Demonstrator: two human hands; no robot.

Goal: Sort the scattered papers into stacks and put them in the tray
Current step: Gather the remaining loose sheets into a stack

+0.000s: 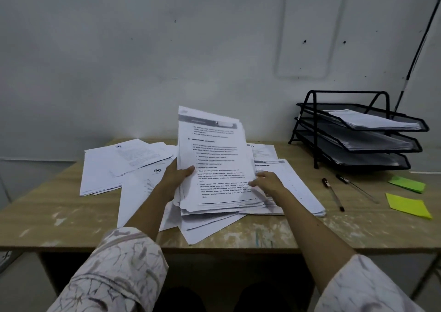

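Observation:
I hold a thick bundle of printed papers (214,159) tilted up off the desk, its lower edge resting on other sheets. My left hand (177,175) grips the bundle's left edge, thumb on the front page. My right hand (267,180) grips its lower right edge. More loose papers (112,166) lie spread on the left of the desk, and another pile (293,187) lies to the right under my right hand. A black three-tier mesh tray (358,132) stands at the back right, each tier holding a stack of paper.
Two pens (333,193) lie on the wooden desk (59,216) in front of the tray. Two sticky-note pads, a green one (408,184) and a yellow-green one (408,205), lie near the right edge. A grey wall is directly behind.

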